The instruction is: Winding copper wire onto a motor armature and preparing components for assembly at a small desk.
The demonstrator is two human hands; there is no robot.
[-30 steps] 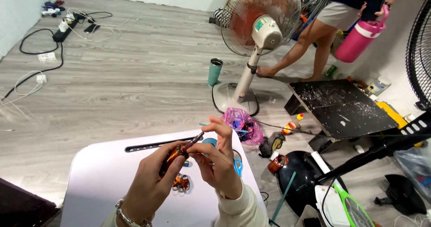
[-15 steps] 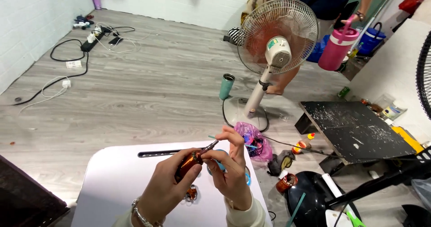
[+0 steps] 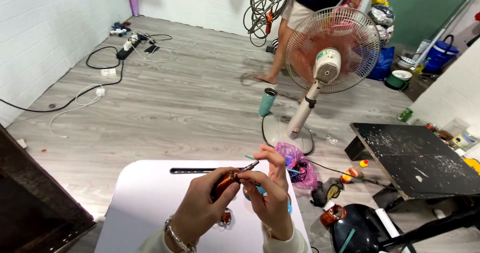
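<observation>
An orange-handled screwdriver [image 3: 227, 179] is held over the near edge of the white table [image 3: 150, 203], above its long dark slot [image 3: 192, 171]; the handle is wrapped in the left hand [image 3: 200, 210], closed firmly round it, while the metal shaft points up and to the right toward the right hand [image 3: 270, 195]; the right hand is closed narrowly, its fingertips [image 3: 250, 187] pinched at the shaft's tip, and whatever small part is gripped there is too small to be made out; a thin teal piece shows just beside those fingers. A small copper-coloured part [image 3: 226, 217] lies on the table directly beneath the hands, partly hidden by the left wrist, on which a bracelet is worn.

The screwdriver is judged to be light and stiff, the ribbed handle offering a sure hold, the smooth shaft likely to slip if taken alone; the handle is therefore the better place to grip, with the tip steadied by fingertips only. Any tiny part at the tip would be easily dropped.

Beyond the table, a pedestal fan [image 3: 327, 63] stands on the grey wooden floor, a teal cup [image 3: 267, 102] near its base and a pink bag [image 3: 299, 165] just beside the table's far corner; another person's legs are seen behind the fan.
</observation>
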